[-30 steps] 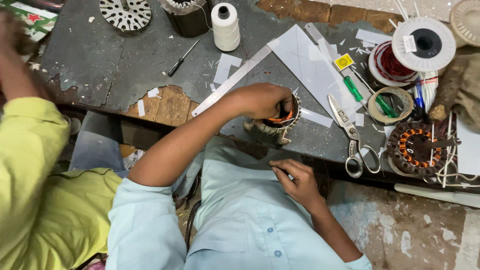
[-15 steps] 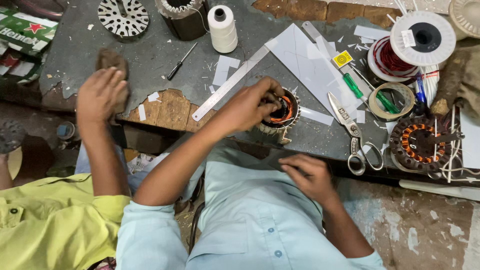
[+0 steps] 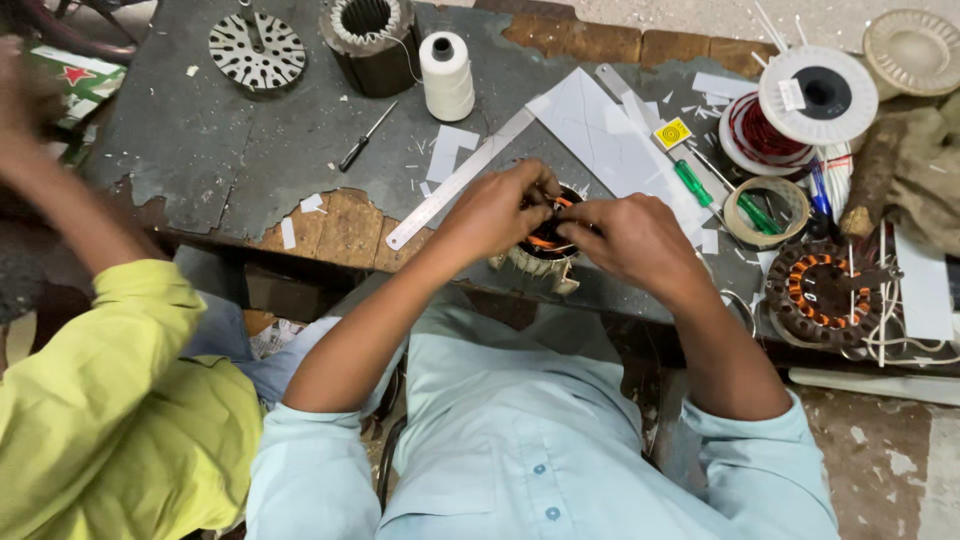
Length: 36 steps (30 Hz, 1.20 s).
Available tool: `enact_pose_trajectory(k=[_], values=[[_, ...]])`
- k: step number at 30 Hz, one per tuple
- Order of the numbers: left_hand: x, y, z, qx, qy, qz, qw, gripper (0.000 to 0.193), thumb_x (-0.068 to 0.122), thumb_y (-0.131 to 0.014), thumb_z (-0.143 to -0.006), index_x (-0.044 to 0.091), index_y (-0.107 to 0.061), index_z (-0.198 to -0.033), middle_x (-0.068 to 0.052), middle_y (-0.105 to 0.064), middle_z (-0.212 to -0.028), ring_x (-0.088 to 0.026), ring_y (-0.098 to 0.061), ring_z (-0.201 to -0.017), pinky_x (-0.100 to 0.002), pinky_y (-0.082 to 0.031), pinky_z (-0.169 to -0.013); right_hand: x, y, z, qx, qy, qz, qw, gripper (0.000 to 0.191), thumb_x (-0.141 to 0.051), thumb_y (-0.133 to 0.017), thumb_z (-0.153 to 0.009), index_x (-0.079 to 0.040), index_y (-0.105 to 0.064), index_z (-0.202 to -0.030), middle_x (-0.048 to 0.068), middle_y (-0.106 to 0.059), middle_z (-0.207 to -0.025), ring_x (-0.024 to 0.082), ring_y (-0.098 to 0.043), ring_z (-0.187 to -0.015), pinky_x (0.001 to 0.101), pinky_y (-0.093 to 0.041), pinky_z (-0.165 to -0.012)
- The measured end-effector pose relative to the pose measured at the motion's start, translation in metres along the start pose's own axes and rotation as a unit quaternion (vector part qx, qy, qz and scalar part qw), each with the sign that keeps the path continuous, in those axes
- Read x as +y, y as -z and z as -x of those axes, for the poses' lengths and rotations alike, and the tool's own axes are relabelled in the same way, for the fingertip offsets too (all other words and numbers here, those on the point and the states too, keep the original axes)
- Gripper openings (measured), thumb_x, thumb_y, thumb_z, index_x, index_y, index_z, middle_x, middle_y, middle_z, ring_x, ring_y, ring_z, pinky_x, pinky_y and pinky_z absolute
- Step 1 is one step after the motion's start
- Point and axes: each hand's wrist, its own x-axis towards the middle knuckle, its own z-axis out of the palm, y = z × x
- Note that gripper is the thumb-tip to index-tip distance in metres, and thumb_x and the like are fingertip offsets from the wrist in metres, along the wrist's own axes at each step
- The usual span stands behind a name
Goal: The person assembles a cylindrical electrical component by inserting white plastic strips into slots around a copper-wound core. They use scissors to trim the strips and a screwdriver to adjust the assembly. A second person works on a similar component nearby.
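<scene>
Small round motor stator with copper-orange windings and a pale laminated body (image 3: 548, 250): sits at the near edge of the grey, chipped desk (image 3: 200, 150), directly ahead of my chest. Bore axis appears to point up toward me; the top face is mostly covered by my fingers.

My left hand (image 3: 497, 212) lies at about 9 o'clock of the stator, fingers curled in over the rim, tips pinched at the windings. My right hand (image 3: 632, 238) lies at 3 o'clock, fingers likewise bent inward and touching the top. Both are closed around the piece; whether either pinches a wire or an insulating slip, I cannot tell. Both sit equally close, meeting over the bore.

Outward: long steel ruler (image 3: 460, 180) at 10 o'clock, slanting away. Green-handled screwdriver (image 3: 692, 184) at 2 o'clock. White thread spool (image 3: 446, 76) at 11 o'clock, well apart. Larger wound stator, orange coils (image 3: 826, 292), at 3 o'clock. Another person's yellow-green sleeve (image 3: 110, 400) at 8 o'clock.
</scene>
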Motion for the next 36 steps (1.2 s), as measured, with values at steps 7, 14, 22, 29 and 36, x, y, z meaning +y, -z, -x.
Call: enact_pose_trajectory(k=[7, 14, 22, 29, 36], values=[[-0.006, 0.006, 0.011, 0.028, -0.002, 0.046, 0.999, 0.022, 0.009, -0.072, -0.089, 0.005, -0.064, -0.109, -0.012, -0.077, -0.1, -0.026, -0.076, -0.096, -0.038, -0.058, -0.082, 0.019, -0.009, -0.009, -0.062, -0.033, -0.085, 0.994, 0.021, -0.021, -0.074, -0.085, -0.012, -0.079, -0.103, 0.01, -0.075, -0.077, 0.022, -0.069, -0.067, 0.0372, -0.054, -0.065], [0.006, 0.002, 0.03, 0.011, -0.053, -0.064, 0.996, 0.029, 0.011, -0.076, -0.082, 0.004, -0.069, -0.11, -0.015, -0.075, -0.108, -0.034, -0.073, -0.097, -0.044, -0.056, -0.083, 0.064, -0.027, -0.007, -0.105, -0.058, -0.431, 0.894, 0.018, -0.011, -0.068, -0.096, 0.002, -0.073, -0.107, 0.0, -0.071, -0.088, 0.004, -0.06, -0.078, 0.0205, -0.047, -0.067], [0.005, -0.011, 0.047, 0.127, -0.059, -0.063, 0.988, 0.015, 0.012, -0.072, -0.092, 0.006, -0.075, -0.104, -0.014, -0.076, -0.103, -0.033, -0.075, -0.092, -0.041, -0.058, -0.079, 0.066, -0.026, -0.006, -0.149, -0.037, -0.445, 0.882, 0.018, -0.014, -0.071, -0.096, 0.001, -0.072, -0.106, -0.001, -0.069, -0.087, 0.004, -0.058, -0.076, 0.0208, -0.045, -0.065], [-0.03, -0.013, 0.048, 0.049, 0.114, 0.234, 0.964, 0.015, 0.012, -0.071, -0.095, 0.003, -0.075, -0.106, -0.004, -0.075, -0.087, -0.011, -0.064, -0.066, -0.028, -0.053, -0.061, 0.031, -0.006, 0.002, -0.094, -0.018, -0.202, 0.975, 0.019, -0.023, -0.077, -0.088, -0.008, -0.077, -0.099, 0.003, -0.072, -0.085, 0.014, -0.062, -0.072, 0.0306, -0.048, -0.064], [-0.054, -0.003, 0.064, -0.038, 0.211, 0.386, 0.897, 0.015, 0.015, -0.073, -0.095, 0.004, -0.072, -0.106, 0.002, -0.067, -0.083, -0.004, -0.055, -0.062, -0.018, -0.037, -0.046, 0.011, 0.007, 0.001, -0.035, 0.098, -0.119, 0.987, 0.018, -0.023, -0.075, -0.086, -0.009, -0.075, -0.098, 0.011, -0.07, -0.096, 0.03, -0.071, -0.083, 0.042, -0.054, -0.072]])
